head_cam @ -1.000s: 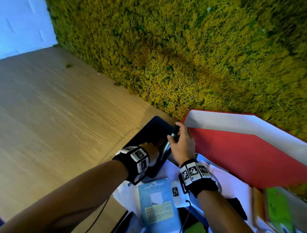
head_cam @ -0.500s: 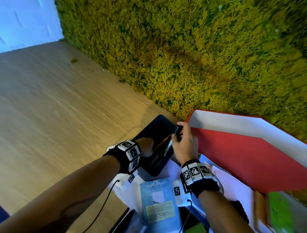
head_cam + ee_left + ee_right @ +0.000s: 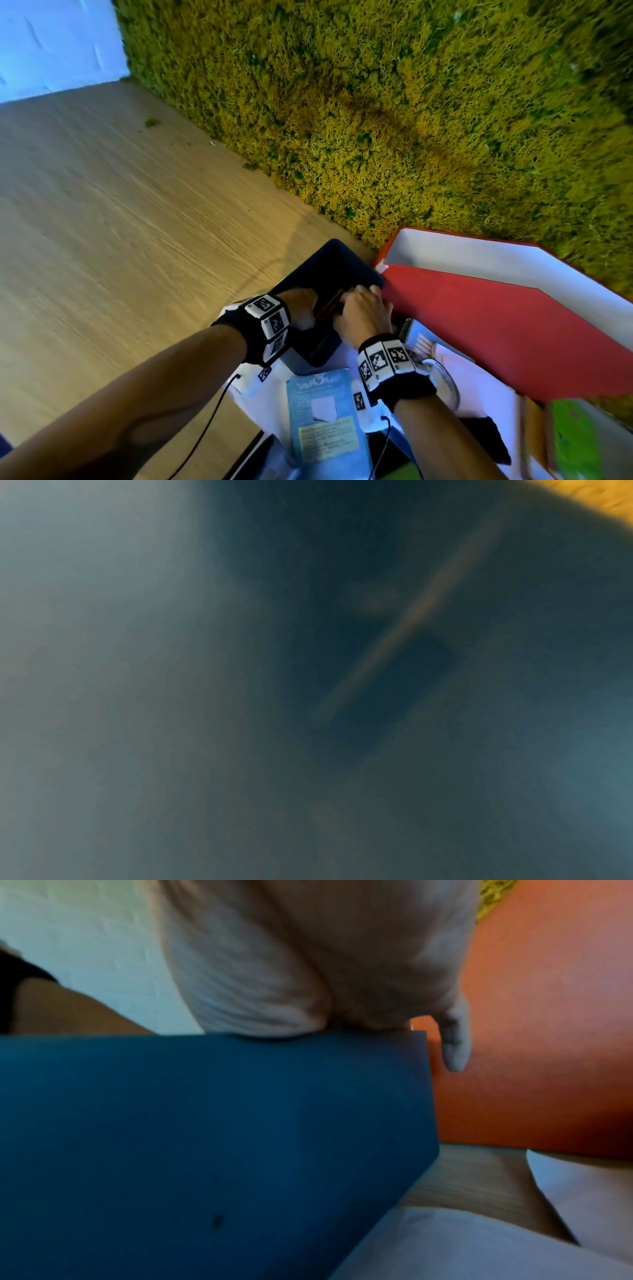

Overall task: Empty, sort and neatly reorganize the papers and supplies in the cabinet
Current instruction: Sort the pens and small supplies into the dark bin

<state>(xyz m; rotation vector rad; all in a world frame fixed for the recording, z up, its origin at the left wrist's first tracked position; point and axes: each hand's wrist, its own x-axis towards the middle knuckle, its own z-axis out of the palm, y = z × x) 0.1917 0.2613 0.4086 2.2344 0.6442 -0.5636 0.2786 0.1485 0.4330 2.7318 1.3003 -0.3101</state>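
From the head view, my left hand [image 3: 301, 308] and right hand [image 3: 363, 315] both reach into the dark blue box [image 3: 329, 267], fingertips hidden inside so I cannot tell their grip, with the red file holder [image 3: 496, 329] just right of my right fingers and papers [image 3: 322, 414] behind my wrists. My left wrist view is a dark blur, with only a pencil [image 3: 411, 618] slanting ahead of my fingers. From my right wrist, my palm rests on the box's top edge, one finger [image 3: 455, 1047] hanging straight beside its corner against the red holder.
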